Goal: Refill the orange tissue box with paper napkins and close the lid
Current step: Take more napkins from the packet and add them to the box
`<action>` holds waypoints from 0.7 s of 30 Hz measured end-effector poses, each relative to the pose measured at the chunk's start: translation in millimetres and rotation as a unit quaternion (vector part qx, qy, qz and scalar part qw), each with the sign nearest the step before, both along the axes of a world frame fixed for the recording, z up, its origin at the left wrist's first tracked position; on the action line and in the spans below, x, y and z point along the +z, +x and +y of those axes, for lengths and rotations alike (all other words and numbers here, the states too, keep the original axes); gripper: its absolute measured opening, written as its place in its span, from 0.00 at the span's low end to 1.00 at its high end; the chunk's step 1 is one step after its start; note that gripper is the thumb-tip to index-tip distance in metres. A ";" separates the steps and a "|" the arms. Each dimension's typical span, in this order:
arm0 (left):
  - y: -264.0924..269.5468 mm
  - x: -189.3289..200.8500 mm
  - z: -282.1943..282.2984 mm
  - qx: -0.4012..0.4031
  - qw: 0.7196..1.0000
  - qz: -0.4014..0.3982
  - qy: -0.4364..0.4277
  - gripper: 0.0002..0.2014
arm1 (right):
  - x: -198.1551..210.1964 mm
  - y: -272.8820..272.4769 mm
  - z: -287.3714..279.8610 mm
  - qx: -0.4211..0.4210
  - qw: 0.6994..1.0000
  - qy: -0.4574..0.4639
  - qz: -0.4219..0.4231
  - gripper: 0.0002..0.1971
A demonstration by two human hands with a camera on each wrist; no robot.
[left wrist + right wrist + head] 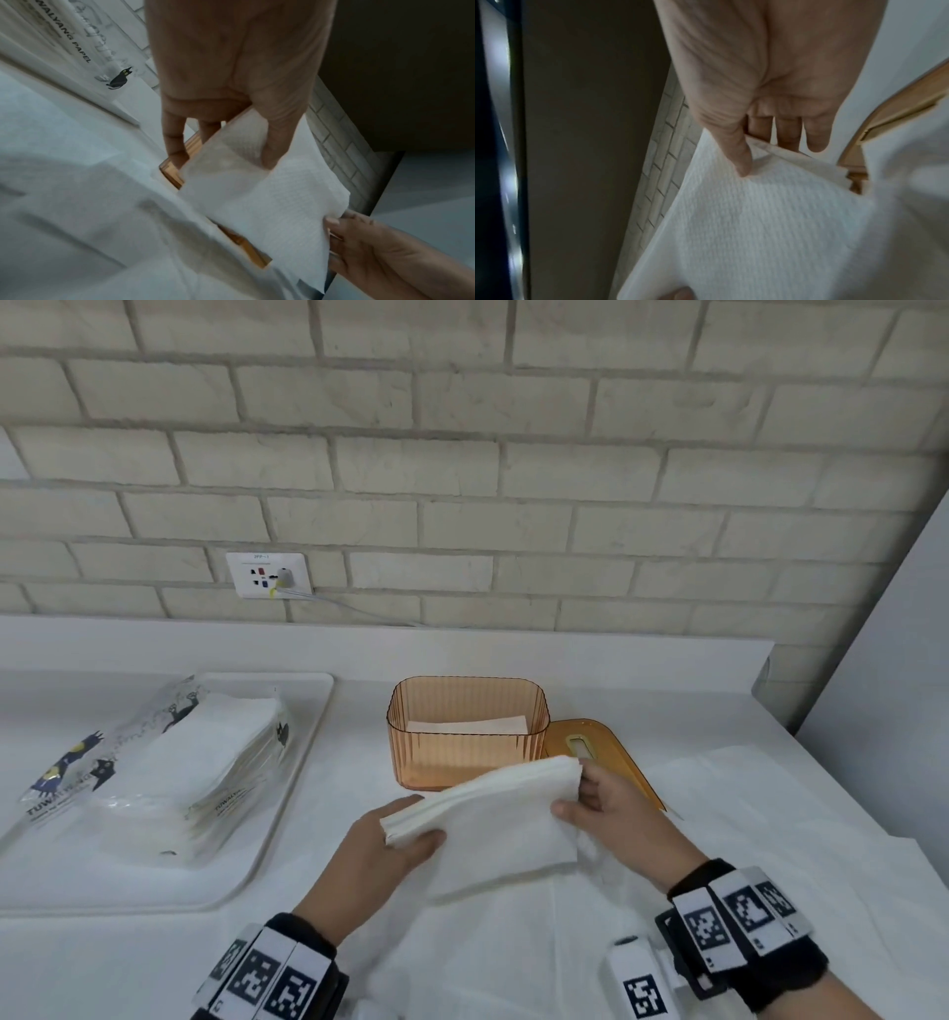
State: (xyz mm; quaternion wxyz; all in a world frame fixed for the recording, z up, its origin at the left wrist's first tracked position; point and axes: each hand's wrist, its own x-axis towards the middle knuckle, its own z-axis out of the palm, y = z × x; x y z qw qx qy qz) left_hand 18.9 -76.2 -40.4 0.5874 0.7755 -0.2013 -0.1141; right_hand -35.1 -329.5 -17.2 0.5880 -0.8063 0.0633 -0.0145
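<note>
I find both hands engaged on one stack of folded white paper napkins [488, 819], held clear of the worktop [770, 814] just in front of the orange tissue box [464, 731]. The left hand [369, 860] grips the stack's left end, thumb on top and fingers [174, 142] curled beneath. The right hand [611, 809] pinches the right end, thumb pressed onto the top sheet, fingers [788, 132] under the edge. Neither hand is slack.

The stack's long axis runs left to right and is tilted, right end higher and nearer the box. Its layered edge faces the box. The box stands upright with its mouth open upward, long axis also left to right, so the two are roughly in line. A few napkins appear to lie at its bottom. The lid [601, 757] lies flat on the worktop, just right of the box and partly behind the right hand, its slot showing.

My judgement on handling: the stack is light, soft and floppy; it sags in the middle and loose sheets could fan out or slip. Holding it at both short ends, as now, keeps it together. The box looks rigid, light plastic and may slide if pushed.

An opened pack of napkins [169, 762] lies on a white tray [287, 803] well to the left.
</note>
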 end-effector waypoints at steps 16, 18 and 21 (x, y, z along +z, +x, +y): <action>-7.5 15.6 -14.3 -0.066 0.983 0.133 -0.109 0.25 | 25.8 -10.3 18.8 -0.010 0.996 0.075 -0.043 0.17; -7.5 28.6 -19.8 -0.101 0.987 0.098 -0.078 0.23 | 29.5 -11.7 24.7 0.031 0.999 0.015 -0.038 0.13; -8.8 42.1 -29.8 -0.127 0.989 0.047 -0.056 0.22 | 33.7 -11.8 33.3 0.090 0.994 -0.016 -0.053 0.14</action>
